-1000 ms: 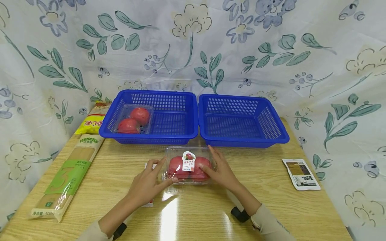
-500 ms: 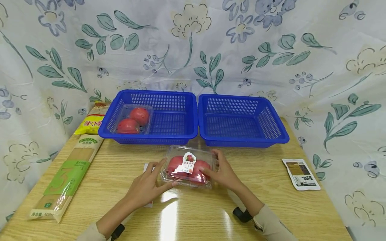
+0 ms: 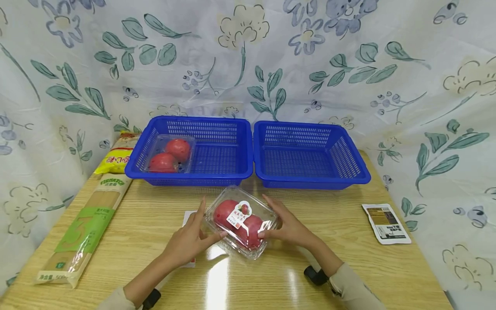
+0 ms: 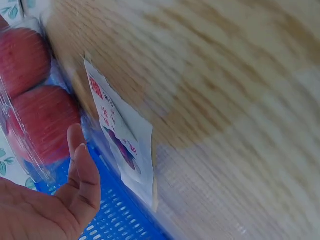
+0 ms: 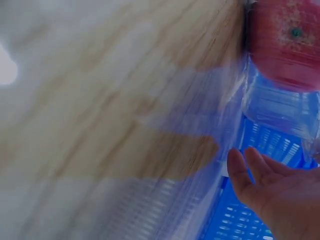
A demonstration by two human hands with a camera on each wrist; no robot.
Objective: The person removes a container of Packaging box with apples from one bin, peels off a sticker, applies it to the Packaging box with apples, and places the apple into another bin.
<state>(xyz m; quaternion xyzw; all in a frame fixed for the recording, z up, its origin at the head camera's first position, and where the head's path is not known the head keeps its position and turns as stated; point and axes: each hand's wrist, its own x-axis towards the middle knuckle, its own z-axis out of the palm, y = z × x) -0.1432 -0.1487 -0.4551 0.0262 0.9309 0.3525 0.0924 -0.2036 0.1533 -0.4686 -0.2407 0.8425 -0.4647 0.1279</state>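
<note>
A clear plastic fruit box [image 3: 242,221] with round red fruits and a white label sits turned at an angle in front of the baskets. My right hand [image 3: 288,228] holds its right end, thumb on the lid and fingers round the far side. At its left corner lies my left hand [image 3: 186,241], thumb and forefinger spread beside the box with no clear grip. The left wrist view shows red fruits [image 4: 45,122] beside the loosely bent fingers [image 4: 85,170]. A fruit [image 5: 287,42] and fingertips [image 5: 240,162] appear in the right wrist view.
Two blue baskets stand behind: the left basket [image 3: 190,175] holds another fruit box [image 3: 170,155], the right basket [image 3: 314,178] nothing. A white packet [image 4: 122,137] lies by my left hand. Noodles [image 3: 85,228] and a yellow bag [image 3: 116,159] lie left, a small pouch [image 3: 386,224] right.
The fruit box has turned clockwise, its right end swinging towards me. My right thumb has moved nearer to me with it. My left hand has barely moved.
</note>
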